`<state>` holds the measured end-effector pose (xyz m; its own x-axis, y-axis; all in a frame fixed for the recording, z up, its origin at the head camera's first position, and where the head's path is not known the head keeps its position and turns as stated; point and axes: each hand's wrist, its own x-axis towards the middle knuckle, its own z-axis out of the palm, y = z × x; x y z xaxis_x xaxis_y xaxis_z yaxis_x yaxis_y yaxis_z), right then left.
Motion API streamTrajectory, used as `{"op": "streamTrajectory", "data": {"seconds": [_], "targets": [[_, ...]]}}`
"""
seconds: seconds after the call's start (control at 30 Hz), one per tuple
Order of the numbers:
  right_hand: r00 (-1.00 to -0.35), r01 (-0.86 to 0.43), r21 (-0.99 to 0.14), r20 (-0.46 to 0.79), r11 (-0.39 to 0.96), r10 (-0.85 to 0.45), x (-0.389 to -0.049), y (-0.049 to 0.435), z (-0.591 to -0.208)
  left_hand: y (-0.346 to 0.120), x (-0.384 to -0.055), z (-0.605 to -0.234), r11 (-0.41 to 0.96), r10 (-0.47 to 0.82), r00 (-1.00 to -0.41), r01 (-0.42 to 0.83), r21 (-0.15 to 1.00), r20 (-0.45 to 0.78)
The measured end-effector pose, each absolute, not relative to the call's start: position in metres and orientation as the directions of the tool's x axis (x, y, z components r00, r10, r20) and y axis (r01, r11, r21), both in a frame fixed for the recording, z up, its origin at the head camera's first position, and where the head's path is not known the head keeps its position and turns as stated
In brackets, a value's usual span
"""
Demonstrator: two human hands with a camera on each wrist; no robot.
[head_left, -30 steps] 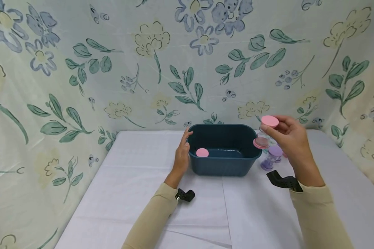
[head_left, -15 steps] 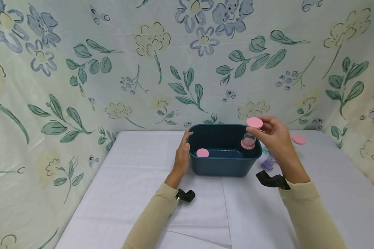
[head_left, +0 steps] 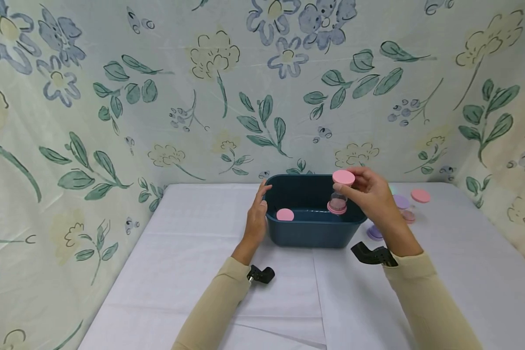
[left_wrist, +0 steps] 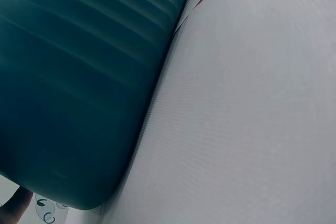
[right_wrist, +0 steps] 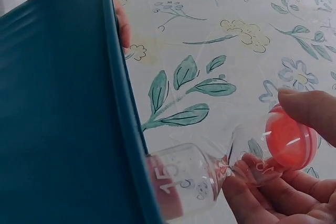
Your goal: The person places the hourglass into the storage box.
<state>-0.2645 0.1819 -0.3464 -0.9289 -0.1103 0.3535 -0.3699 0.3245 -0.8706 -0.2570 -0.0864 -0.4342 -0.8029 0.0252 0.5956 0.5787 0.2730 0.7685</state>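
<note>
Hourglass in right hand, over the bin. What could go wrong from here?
The right hand pinches the hourglass near its pink top; a slip might drop it inside the bin.
In the right wrist view, its lower end sits behind the rim, so it may knock that edge.
A partly hidden purple item near that hand could get nudged.

The ridged teal bin [left_wrist: 79, 93] fills seven to twelve o'clock, white cloth [left_wrist: 247, 103] spreads toward three, and at eight a finger of the left hand [left_wrist: 14, 206] shows at the bin's edge
</note>
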Motion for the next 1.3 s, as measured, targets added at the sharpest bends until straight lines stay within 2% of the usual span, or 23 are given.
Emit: {"op": "streamTrajectory", "data": {"seconds": [0.33, 1.3], "targets": [[-0.908, -0.418, -0.855, 0.381, 0.307, -0.174, -0.267, 0.173, -0.352, -0.087, -0.258, -0.434, 0.274, 0.027, -0.808, 0.573, 0.773, 0.589], [-0.906, -0.398, -0.818, 0.280, 0.416, -0.316, -0.280, 0.154, -0.369, -0.086, -0.257, -0.435, 0.276, 0.027, -0.807, 0.574, 0.771, 0.590]]}}
